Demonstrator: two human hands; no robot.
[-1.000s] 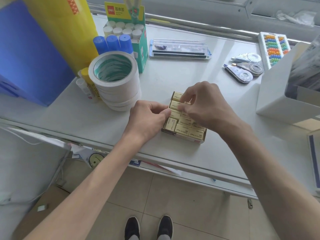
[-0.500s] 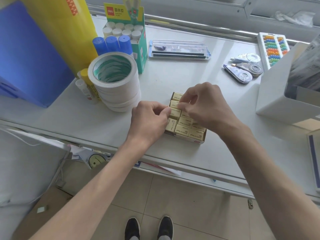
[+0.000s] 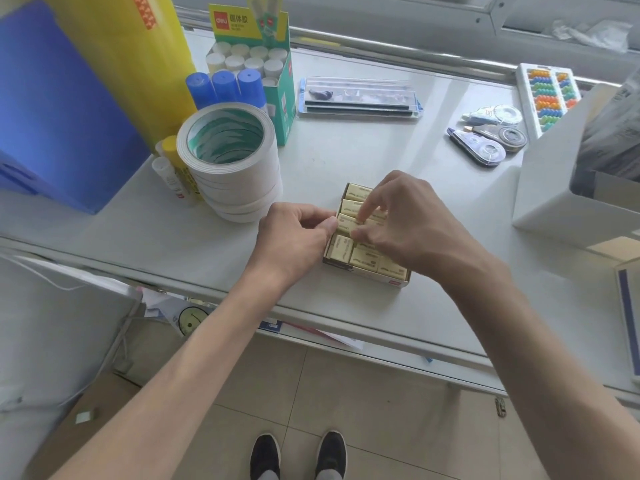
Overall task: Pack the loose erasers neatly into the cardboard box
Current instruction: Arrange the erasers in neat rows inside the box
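Observation:
A small cardboard box [image 3: 367, 274] sits near the table's front edge, filled with rows of pale yellow erasers [image 3: 363, 260]. My left hand [image 3: 294, 239] rests against the box's left side, thumb tip touching an eraser in the left column. My right hand [image 3: 412, 221] hovers over the box's middle, thumb and forefinger pinching one eraser [image 3: 348, 221] in the third row. The right hand hides most of the box's right half.
A stack of white tape rolls [image 3: 230, 161] stands left of the box, with glue sticks [image 3: 221, 84] and a green glue box [image 3: 258, 62] behind. A clear pencil case [image 3: 360, 98], correction tapes [image 3: 485, 140] and a white box [image 3: 568, 168] lie behind and to the right.
My right fingers have shifted slightly down onto the third-row eraser. My left thumb has stayed pressed at the box's left edge. The box has not moved.

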